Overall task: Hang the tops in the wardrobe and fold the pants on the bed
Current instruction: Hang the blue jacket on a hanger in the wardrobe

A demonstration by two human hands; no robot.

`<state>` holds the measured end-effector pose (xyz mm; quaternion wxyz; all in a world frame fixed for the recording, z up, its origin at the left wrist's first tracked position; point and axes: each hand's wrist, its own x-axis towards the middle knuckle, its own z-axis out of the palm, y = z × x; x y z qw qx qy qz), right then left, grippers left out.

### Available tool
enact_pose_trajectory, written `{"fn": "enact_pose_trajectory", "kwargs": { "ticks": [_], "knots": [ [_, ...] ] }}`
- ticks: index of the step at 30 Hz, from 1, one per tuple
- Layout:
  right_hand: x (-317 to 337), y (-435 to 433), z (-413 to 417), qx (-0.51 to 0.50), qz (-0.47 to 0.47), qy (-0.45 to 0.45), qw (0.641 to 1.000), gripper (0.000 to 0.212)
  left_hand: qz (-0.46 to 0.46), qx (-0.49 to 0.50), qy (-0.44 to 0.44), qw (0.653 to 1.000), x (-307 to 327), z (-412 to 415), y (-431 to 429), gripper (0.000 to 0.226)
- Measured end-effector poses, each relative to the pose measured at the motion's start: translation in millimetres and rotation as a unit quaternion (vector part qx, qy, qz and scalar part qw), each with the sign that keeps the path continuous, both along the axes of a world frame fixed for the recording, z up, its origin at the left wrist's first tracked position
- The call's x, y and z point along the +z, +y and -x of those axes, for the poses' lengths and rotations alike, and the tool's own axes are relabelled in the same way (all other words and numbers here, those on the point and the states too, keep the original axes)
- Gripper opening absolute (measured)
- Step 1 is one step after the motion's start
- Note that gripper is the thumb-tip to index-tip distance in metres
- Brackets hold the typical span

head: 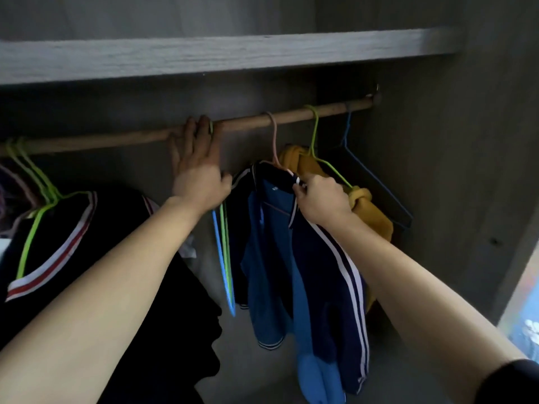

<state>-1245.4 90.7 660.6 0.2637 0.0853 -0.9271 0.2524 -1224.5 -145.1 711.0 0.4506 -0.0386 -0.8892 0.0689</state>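
Wardrobe interior, grey board, one shelf (204, 53) above a wooden rail (291, 115).

- Left hand (198, 170): raised to the rail, fingers (201, 126) curled over it at a green hook; a green hanger and a blue hanger (223, 258) hang down below the palm — exact hold on them cannot be told.
- Right hand (320, 199): fingers closed, pinching the collar of the navy and blue jacket (306, 272).
- Navy and blue jacket: white side stripes, hung on a pink hanger (273, 135) hooked on the rail.
- Yellow top (370, 211): just behind the jacket, on a green hanger.
- Empty blue wire hanger (376, 182): far right on the rail.
- Black top (96, 228) with red and white trim — left end, on a green hanger.
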Motion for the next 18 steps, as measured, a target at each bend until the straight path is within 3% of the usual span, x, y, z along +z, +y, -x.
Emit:
{"fn": "enact_pose_trajectory", "kwargs": {
  "ticks": [4, 8, 12, 18],
  "knots": [
    [-2, -1, 1, 0.028, 0.005, -0.001, 1.000, 0.023, 0.010, -0.002, 0.005, 1.000, -1, 0, -3, 0.103],
    [-10, -2, -17, 0.040, 0.008, -0.005, 0.999, 0.027, -0.003, 0.004, -0.054, 0.999, 4, -7, -1, 0.102],
    [-9, -5, -47, 0.014, -0.017, -0.032, 0.999, 0.040, -0.010, -0.004, -0.116, 0.993, 13, -25, -2, 0.086],
    [-11, -7, -98, -0.010, -0.048, -0.058, 0.997, 0.040, -0.042, -0.055, -0.110, 0.992, -24, -90, -3, 0.064]
  ]
}}
